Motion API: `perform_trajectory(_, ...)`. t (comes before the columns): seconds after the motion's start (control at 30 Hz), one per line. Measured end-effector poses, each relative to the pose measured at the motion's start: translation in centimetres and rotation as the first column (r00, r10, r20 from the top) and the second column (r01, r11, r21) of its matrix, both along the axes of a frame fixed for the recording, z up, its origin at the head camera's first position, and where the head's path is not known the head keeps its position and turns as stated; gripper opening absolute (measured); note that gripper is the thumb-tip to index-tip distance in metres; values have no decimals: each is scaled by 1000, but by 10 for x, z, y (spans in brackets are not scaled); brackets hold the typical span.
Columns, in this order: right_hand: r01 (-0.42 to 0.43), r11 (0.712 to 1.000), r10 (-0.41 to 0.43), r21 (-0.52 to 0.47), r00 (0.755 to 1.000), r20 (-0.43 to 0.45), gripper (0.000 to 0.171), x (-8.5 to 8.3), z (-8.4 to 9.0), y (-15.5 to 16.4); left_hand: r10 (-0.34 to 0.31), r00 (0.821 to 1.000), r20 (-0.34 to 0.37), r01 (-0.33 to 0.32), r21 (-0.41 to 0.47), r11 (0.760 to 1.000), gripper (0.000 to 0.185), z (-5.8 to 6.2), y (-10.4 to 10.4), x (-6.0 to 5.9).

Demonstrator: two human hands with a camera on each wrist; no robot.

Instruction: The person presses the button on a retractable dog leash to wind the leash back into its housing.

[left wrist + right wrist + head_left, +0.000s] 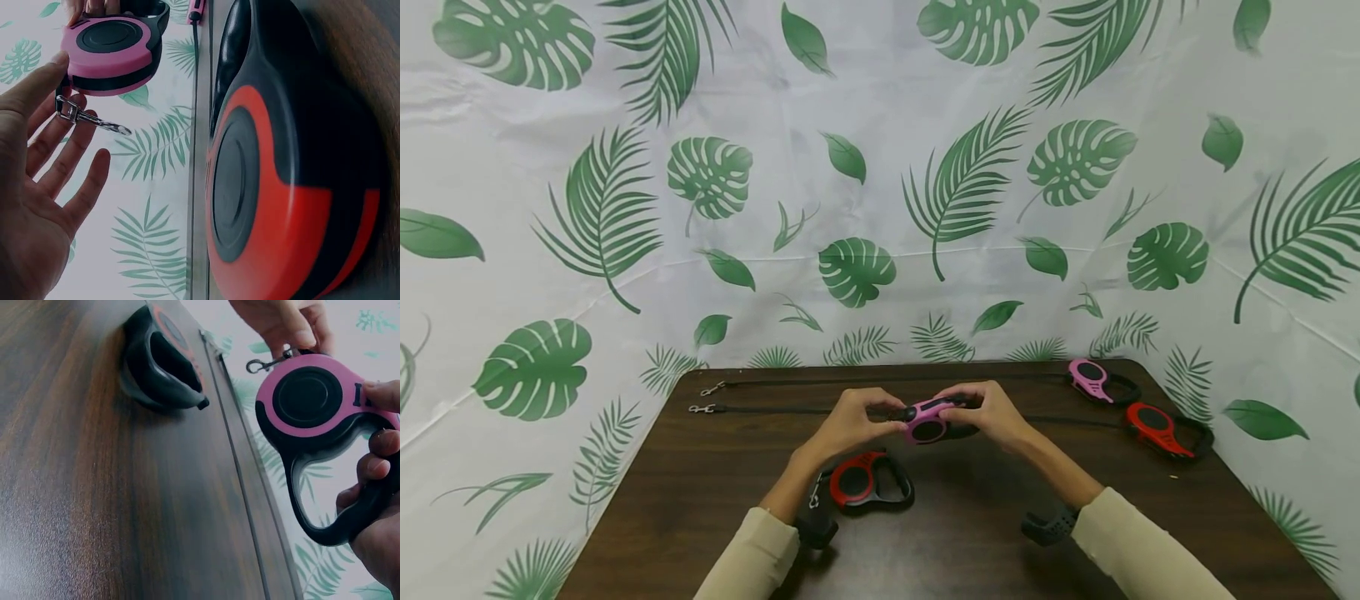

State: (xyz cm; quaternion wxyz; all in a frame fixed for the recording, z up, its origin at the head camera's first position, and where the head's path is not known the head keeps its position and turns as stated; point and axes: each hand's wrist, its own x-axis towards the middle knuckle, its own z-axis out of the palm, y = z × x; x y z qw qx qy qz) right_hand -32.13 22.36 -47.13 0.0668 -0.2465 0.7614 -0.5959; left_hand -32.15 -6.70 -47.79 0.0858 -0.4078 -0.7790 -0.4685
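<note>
Above the middle of the table I hold a pink and black retractable dog leash (927, 430) between both hands. My right hand (992, 412) grips its black loop handle (300, 500), with the thumb on the pink casing near the button. At the casing's cord outlet, my left hand (857, 417) pinches the leash end with thumb and finger. A metal snap clip (94, 119) hangs beside those fingers. Below, on the table, lies a red and black retractable leash (853, 482), its clip (815, 493) at its left.
At the table's back right lie another pink leash (1089, 379) and another red leash (1153, 425). Their black cords stretch left across the table (1000, 517) to metal clips (703, 408). A leaf-print cloth (865, 208) hangs behind the table.
</note>
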Motion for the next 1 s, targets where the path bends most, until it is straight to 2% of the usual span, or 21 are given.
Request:
perform_trajectory(0.23, 14, 1000, -14, 24, 999, 32, 30, 0, -1, 3, -6, 998, 58, 7, -17, 1000, 27, -2, 7, 0)
perform_trajectory(0.4, 52, 997, -54, 58, 998, 20, 28, 0, -6, 8, -21, 994, 107, 25, -38, 999, 28, -3, 13, 2)
perform_trajectory(0.57, 53, 995, -54, 89, 999, 10, 28, 0, -13, 14, -28, 989, 144, 39, -79, 996, 31, -6, 21, 5)
perform_trajectory(0.83, 40, 996, -51, 85, 990, 128, 28, 2, -21, 27, -10, 976, 217, 43, -150, 988, 32, -12, 34, 7)
perform_trajectory(1.0, 31, 998, -42, 63, 981, 188, 30, -1, -29, 36, 30, 974, 226, 19, -211, 977, 30, -16, 45, 9)
